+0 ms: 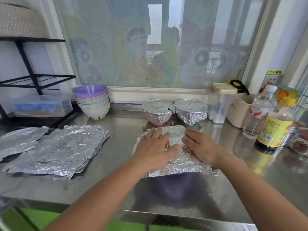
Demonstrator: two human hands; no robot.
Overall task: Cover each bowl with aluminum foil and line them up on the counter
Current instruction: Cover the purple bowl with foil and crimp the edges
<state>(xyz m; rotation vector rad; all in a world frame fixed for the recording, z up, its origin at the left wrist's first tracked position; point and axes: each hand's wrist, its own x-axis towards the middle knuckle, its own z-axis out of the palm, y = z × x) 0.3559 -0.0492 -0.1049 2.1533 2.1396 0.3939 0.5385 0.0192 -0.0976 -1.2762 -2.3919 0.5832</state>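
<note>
Head view: left hand (155, 147) and right hand (200, 144) press straight, slightly spread fingers flat on a crinkled silver foil sheet (183, 162) draped over a purple bowl (168, 178) mid-front on the steel counter (116, 139).

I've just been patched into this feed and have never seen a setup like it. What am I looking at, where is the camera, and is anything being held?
There is no machine here. A person is working with two bare hands, and the single picture comes from a camera worn on their head, looking forward and down. The left hand and right hand lie on a foil sheet, pressing it over a purple bowl; nothing is gripped. Behind, on the steel counter, a pink foil-covered bowl and a second covered bowl stand side by side. Spare foil sheets and a stack of uncovered bowls are on the left, and bottles on the right.
</note>
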